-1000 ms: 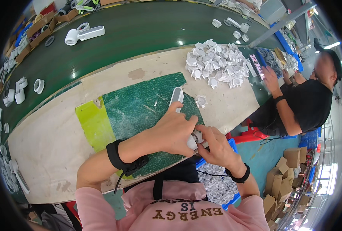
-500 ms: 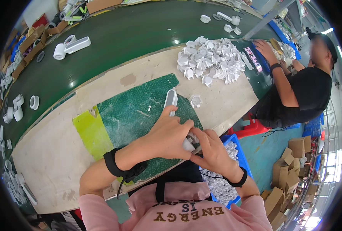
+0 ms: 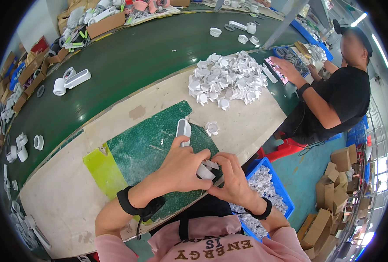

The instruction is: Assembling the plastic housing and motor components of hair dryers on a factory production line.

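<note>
My left hand [image 3: 176, 169] is closed around a white plastic part with a long handle [image 3: 183, 132] that has a grey inset. The handle points away from me, past my thumb and index finger. The part's round end [image 3: 206, 171] shows between my two hands. At that end, the curled fingers of my right hand [image 3: 234, 180] pinch a small white piece [image 3: 211, 164]; my fingers partly cover it, and how far it sits in the round end I cannot tell. Both hands are over the front edge of a green mat [image 3: 141, 142].
A heap of white caps [image 3: 226, 81] and one loose cap [image 3: 212, 128] lie on the bench. Below right stands a blue crate [image 3: 279, 187] of small white pieces. Beyond runs a green conveyor [image 3: 124, 61] bearing white parts. A co-worker [image 3: 334, 91] sits to the right.
The whole view has shifted a little. My hands keep their hold, and more of the small white piece shows between them. The co-worker's hand has moved over a phone.
</note>
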The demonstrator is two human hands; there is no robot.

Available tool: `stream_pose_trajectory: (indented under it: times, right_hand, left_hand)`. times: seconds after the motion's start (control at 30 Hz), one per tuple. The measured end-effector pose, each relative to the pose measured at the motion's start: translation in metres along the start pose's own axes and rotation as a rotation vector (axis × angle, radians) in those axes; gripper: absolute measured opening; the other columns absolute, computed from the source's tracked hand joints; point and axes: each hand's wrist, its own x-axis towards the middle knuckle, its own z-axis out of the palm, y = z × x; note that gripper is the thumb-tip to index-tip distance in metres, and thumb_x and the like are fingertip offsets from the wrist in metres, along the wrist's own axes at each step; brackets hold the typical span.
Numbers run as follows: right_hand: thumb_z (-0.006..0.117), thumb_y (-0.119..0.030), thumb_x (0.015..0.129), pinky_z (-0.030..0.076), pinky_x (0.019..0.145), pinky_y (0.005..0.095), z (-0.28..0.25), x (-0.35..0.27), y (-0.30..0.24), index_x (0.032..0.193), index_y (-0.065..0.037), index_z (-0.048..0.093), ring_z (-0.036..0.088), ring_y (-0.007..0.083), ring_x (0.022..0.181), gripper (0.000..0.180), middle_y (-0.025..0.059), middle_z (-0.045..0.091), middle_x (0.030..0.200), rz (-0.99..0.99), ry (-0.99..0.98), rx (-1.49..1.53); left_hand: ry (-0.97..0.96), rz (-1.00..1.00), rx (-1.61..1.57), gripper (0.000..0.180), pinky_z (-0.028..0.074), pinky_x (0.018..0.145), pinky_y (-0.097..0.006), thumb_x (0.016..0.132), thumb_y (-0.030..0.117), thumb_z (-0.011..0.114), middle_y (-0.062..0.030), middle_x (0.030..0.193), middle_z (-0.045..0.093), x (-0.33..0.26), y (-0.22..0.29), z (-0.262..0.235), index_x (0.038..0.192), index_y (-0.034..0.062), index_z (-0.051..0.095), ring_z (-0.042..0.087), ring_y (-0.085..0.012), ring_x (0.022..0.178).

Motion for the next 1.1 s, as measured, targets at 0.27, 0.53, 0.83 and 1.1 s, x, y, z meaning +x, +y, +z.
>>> stream_pose_trajectory:
  times: [0.27,0.53,0.83,1.1]
  right_hand:
    - [0.068,0.006,0.056,0.047,0.068,0.0380,0.015,-0.002,-0.009,0.107,0.002,0.047,0.053,0.0352,0.086,0.055,0.0187,0.054,0.099,0.081,0.180,0.050]
    - [0.068,0.006,0.054,0.047,0.069,0.0407,0.021,0.000,-0.002,0.105,0.002,0.049,0.055,0.0365,0.082,0.054,0.0183,0.055,0.095,0.044,0.238,0.047]
    - [0.067,0.006,0.052,0.047,0.069,0.0418,0.022,-0.002,0.003,0.104,0.002,0.049,0.054,0.0367,0.080,0.055,0.0174,0.055,0.091,0.010,0.279,0.037]
    - [0.069,0.004,0.051,0.045,0.068,0.0419,0.031,-0.007,0.011,0.103,0.002,0.050,0.053,0.0359,0.080,0.056,0.0167,0.053,0.090,-0.022,0.312,0.108]
  left_hand:
    - [0.026,-0.023,-0.041,0.046,0.026,0.099,-0.045,0.061,0.036,0.073,-0.0051,0.062,0.059,0.002,0.004,-0.001,0.096,0.0095,0.059,0.060,-0.0251,0.065]
    - [-0.009,-0.024,-0.017,0.047,0.026,0.096,-0.044,0.062,0.036,0.074,-0.0049,0.063,0.060,0.004,0.004,-0.002,0.097,0.0096,0.060,0.060,-0.0249,0.066]
    - [0.037,-0.001,-0.005,0.043,0.028,0.096,-0.043,0.059,0.034,0.076,-0.0049,0.061,0.059,0.006,0.006,0.000,0.092,0.0106,0.062,0.060,-0.0236,0.064]
    - [0.031,-0.047,0.005,0.040,0.028,0.098,-0.042,0.058,0.033,0.075,-0.0058,0.060,0.059,0.006,0.010,0.002,0.087,0.0093,0.064,0.060,-0.0231,0.064]
